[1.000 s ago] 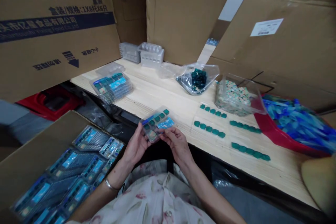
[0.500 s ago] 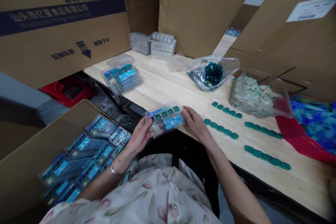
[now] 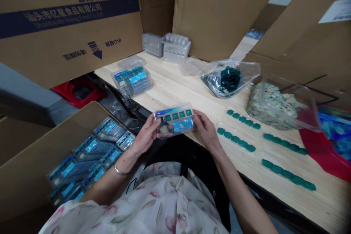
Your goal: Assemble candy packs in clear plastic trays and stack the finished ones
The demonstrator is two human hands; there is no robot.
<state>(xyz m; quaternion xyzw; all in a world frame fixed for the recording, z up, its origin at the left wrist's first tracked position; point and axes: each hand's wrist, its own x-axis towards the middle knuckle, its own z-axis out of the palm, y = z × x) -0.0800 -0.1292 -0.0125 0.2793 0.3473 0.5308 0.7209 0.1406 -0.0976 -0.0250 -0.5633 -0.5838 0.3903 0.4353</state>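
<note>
A flat clear plastic case (image 3: 182, 125) is held between my hands above the table's front edge. Inside it show a row of green square pieces, a blue speckled card, a small pale square and a slim blue strip along the top. My left hand (image 3: 146, 136) grips the left end, thumb on top. On the right end, my right hand (image 3: 207, 131) closes its fingers round the corner. Below left, a cardboard box (image 3: 90, 111) holds rows of similar cases (image 3: 90, 147). A stack of like cases (image 3: 133, 82) stands on the table beyond my left hand.
Clear trays with green pieces (image 3: 236, 139) lie on the wooden table (image 3: 175, 84) at right. Behind them are a plastic bag of dark green pieces (image 3: 230, 78), a clear tub of pale squares (image 3: 274, 104) and a red container (image 3: 315, 146) with blue items. Empty moulded trays (image 3: 175, 47) stand at the back.
The held case is turned a little more face-up toward me, and my right fingers have shifted on its right end. The view has swung slightly left.
</note>
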